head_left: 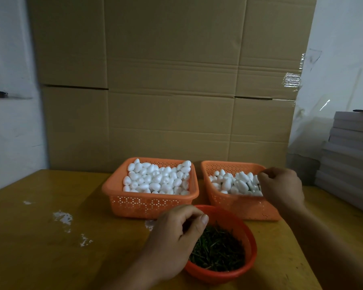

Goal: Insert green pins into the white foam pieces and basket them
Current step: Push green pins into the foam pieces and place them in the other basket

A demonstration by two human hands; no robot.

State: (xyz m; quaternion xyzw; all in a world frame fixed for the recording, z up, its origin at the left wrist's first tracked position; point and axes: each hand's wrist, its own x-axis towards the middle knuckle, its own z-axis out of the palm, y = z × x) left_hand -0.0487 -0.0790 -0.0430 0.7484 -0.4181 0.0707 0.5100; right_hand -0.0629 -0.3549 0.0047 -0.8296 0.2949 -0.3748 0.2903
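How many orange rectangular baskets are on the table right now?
2. The left basket, full of white foam pieces, sits centre-table; the right basket stands beside it, under the right hand. The round red bowl isn't counted. None appear hidden.

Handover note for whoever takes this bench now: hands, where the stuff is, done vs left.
Left hand: fingers curled over the red bowl of green pins, seemingly picking; whether it holds one is unclear.
Right hand: fingers curled at the right edge of the right basket; grip not visible.
Left basket: heaped with plain foam pieces.
Right basket holds fewer pieces, some showing green pins, so likely the finished ones.
Left: most of the left basket still needs pins.
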